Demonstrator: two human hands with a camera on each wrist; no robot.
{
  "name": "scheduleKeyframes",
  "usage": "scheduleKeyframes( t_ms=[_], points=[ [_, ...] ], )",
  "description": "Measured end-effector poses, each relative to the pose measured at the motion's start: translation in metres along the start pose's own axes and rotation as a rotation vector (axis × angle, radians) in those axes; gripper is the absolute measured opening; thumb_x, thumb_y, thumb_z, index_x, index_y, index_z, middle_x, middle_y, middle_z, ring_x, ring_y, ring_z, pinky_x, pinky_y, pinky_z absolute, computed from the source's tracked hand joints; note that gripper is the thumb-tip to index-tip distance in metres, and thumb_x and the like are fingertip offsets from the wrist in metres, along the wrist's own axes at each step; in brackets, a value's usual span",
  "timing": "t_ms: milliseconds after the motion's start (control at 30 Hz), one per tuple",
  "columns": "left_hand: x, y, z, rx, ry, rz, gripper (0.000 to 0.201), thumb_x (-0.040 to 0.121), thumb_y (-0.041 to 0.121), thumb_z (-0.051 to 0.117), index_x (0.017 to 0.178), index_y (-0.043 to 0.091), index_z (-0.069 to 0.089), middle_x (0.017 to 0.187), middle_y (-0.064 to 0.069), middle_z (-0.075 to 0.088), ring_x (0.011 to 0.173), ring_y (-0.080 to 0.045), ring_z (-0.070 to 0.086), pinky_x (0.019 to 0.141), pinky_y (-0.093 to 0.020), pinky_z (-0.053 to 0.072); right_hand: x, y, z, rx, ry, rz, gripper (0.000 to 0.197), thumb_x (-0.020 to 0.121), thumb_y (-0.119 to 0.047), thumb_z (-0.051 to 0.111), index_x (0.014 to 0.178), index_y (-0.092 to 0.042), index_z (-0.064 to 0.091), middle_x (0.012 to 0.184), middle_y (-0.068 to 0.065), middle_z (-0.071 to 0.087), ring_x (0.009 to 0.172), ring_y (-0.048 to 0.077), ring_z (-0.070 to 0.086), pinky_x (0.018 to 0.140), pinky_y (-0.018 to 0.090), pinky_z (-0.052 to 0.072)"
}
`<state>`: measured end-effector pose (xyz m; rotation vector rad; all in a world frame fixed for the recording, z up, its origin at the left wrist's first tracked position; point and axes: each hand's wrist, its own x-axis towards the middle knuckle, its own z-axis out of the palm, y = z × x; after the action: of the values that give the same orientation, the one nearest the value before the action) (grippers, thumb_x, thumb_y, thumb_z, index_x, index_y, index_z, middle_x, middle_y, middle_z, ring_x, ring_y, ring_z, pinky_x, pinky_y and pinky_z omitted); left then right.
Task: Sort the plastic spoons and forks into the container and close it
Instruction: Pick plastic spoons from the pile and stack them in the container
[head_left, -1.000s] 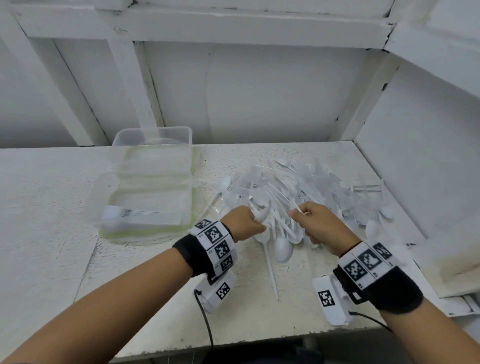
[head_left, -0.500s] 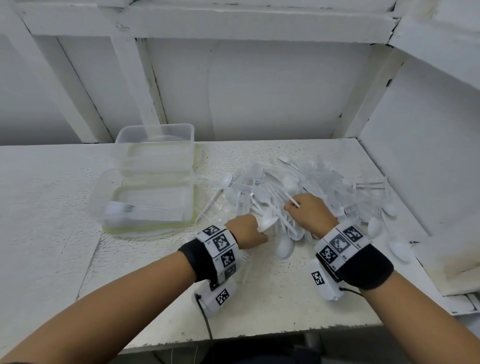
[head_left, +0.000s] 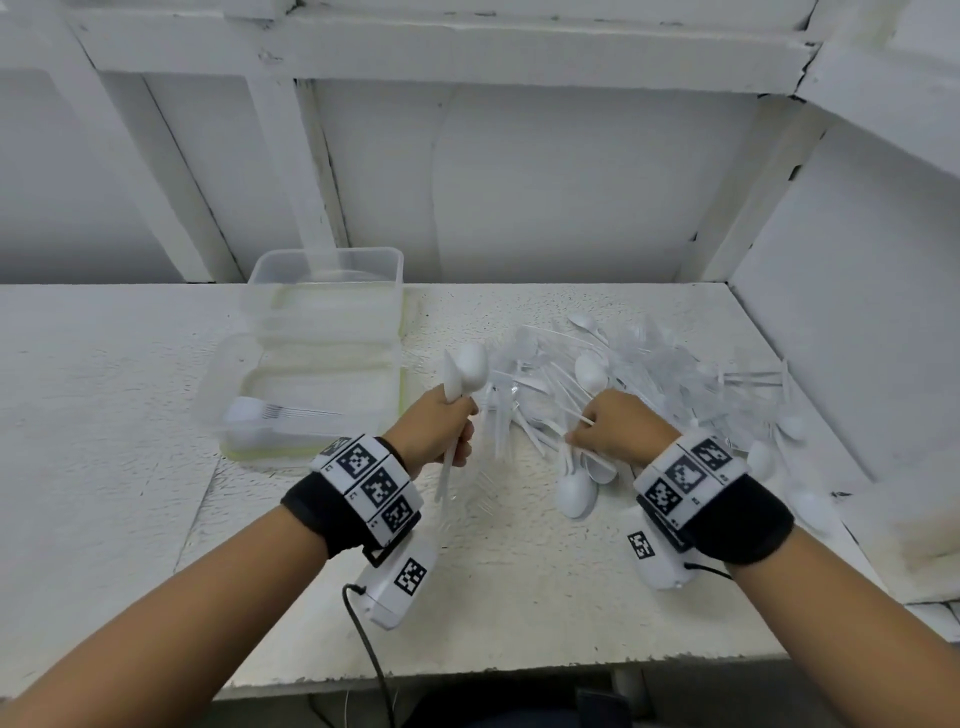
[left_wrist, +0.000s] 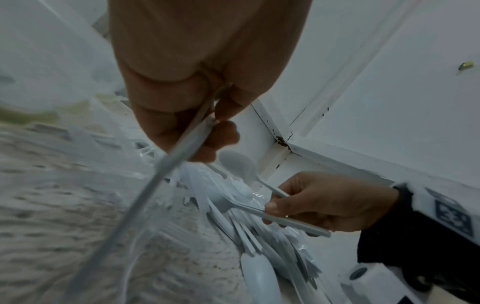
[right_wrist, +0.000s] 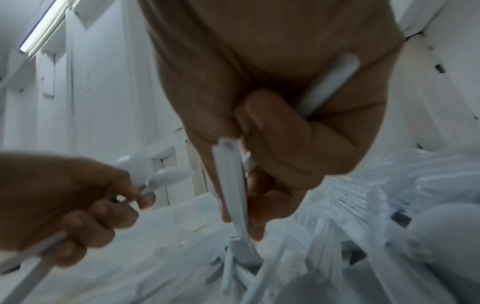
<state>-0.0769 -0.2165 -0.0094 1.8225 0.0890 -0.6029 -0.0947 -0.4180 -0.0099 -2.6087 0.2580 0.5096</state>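
Observation:
A heap of white plastic spoons and clear forks (head_left: 649, 384) lies on the white table (head_left: 104, 415), right of centre. My left hand (head_left: 441, 431) grips white spoons (head_left: 467, 369) by their handles (left_wrist: 182, 148), bowls up, lifted off the heap's left edge. My right hand (head_left: 613, 431) pinches spoon handles (right_wrist: 231, 181) at the heap's near side, their bowls (head_left: 574, 493) hanging toward me. The clear container (head_left: 324, 291) stands open at the left, its lid (head_left: 228, 374) folded forward with a few forks (head_left: 280, 413) lying on it.
A white wall (head_left: 857, 312) rises just right of the heap, and a back wall with slanted beams (head_left: 291, 156) stands behind the container. More spoons (head_left: 810, 509) lie scattered by the right wall. The table's front edge (head_left: 467, 670) runs under my forearms.
My left hand has lifted its spoons up and left, out of the heap, bowls now upright. My right hand shifted slightly toward me, still among the handles.

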Motion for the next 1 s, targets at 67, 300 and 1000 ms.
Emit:
scheduleKeyframes(
  t_ms=[67, 300, 1000],
  points=[
    [0.002, 0.001, 0.007, 0.040, 0.003, 0.020, 0.009, 0.094, 0.014, 0.036, 0.091, 0.011, 0.044, 0.064, -0.002, 0.041, 0.051, -0.014, 0.038, 0.050, -0.025, 0.037, -0.010, 0.006, -0.009, 0.049, -0.006, -0.006, 0.040, 0.087, -0.019, 0.062, 0.054, -0.012, 0.042, 0.051, -0.001, 0.037, 0.045, 0.009, 0.035, 0.045, 0.018, 0.028],
    [0.011, 0.006, 0.036, 0.079, -0.050, 0.067, 0.006, 0.092, 0.013, 0.039, 0.092, 0.014, 0.045, 0.064, 0.001, 0.032, 0.051, -0.011, 0.028, 0.044, -0.020, 0.024, -0.033, 0.024, -0.024, 0.396, 0.012, 0.023, 0.025, 0.093, -0.018, 0.055, 0.076, -0.003, 0.067, 0.040, -0.010, 0.049, 0.041, 0.010, 0.040, 0.040, 0.019, 0.032],
    [0.028, -0.013, 0.081, 0.565, -0.133, -0.038, 0.026, 0.085, 0.027, 0.059, 0.067, 0.014, 0.046, 0.063, 0.000, 0.049, 0.053, -0.013, 0.047, 0.050, -0.022, 0.039, -0.026, 0.029, 0.007, 0.815, 0.257, 0.110, 0.016, 0.100, -0.027, 0.034, 0.105, -0.014, 0.042, 0.066, 0.002, 0.036, 0.049, 0.011, 0.032, 0.042, 0.023, 0.028]
  ],
)
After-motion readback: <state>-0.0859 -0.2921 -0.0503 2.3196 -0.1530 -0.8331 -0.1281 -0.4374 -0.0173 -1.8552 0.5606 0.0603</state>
